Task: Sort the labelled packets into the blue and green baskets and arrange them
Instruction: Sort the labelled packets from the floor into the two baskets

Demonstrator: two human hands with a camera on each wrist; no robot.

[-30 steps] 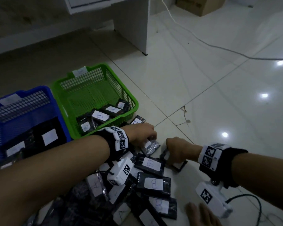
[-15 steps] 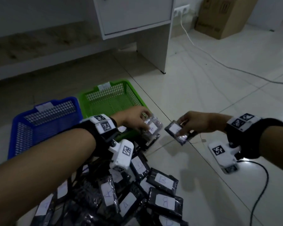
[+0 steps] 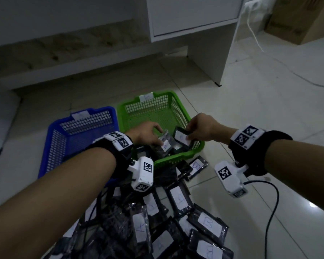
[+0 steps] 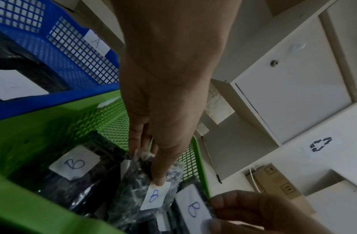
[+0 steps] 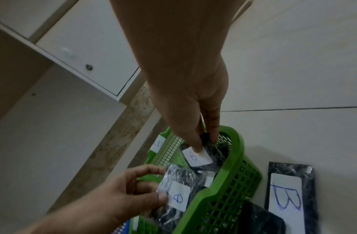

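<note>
Both hands hover over the near right corner of the green basket (image 3: pixel 178 158). My left hand (image 3: pixel 157 140) pinches a crinkled black packet labelled B (image 4: pixel 152 197) between thumb and fingers. My right hand (image 3: pixel 188 136) pinches a flat black packet, also labelled B (image 5: pixel 199 158), just beside it. Both packets hang tilted inside the basket's rim, above other B packets (image 4: pixel 73 163) lying in it. The blue basket (image 3: pixel 82 128), tagged A (image 4: pixel 96 42), stands to the left and holds a labelled packet. A pile of loose labelled packets (image 3: pixel 176 221) covers the floor near me.
A B packet (image 3: pixel 197 166) lies on the tiles just outside the green basket. A white cabinet (image 3: pixel 195 15) with a side panel (image 3: pixel 223 62) stands behind the baskets; a cardboard box (image 3: pixel 297 25) is at far right. A black cable (image 3: pixel 269 212) loops on the floor at right.
Each hand picked a packet up from the floor pile, lifted it and carried it forward over the green basket. The head view tilted up.
</note>
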